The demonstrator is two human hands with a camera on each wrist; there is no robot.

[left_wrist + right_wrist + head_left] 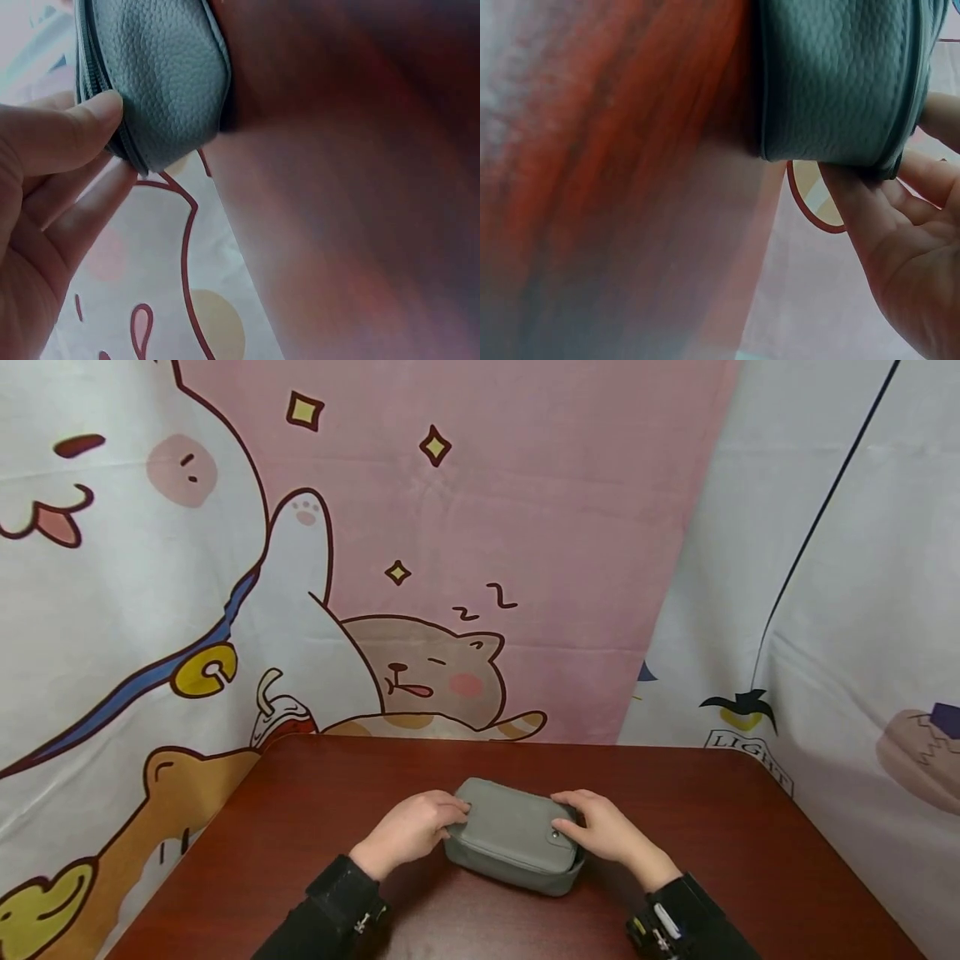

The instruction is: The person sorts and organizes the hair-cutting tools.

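Observation:
A grey-green zip pouch (510,831) of pebbled leather, boxy with rounded corners, lies on the table between my hands. On its top a small tab with a metal snap shows near the right end. My left hand (412,828) holds the left end; in the left wrist view its thumb (103,111) presses beside the zipper (91,64), with fingers behind the edge. At the other end, my right hand (606,833) grips the right corner, thumb on top and fingers along the far side. The right wrist view shows the pouch's end wall (840,82) with fingers behind it.
The reddish-brown wooden table (360,768) reaches back to a cloth (555,543) printed with cartoon animals, which hangs behind it and along the sides. Dark sleeves with wrist-worn gear (660,927) cover both forearms.

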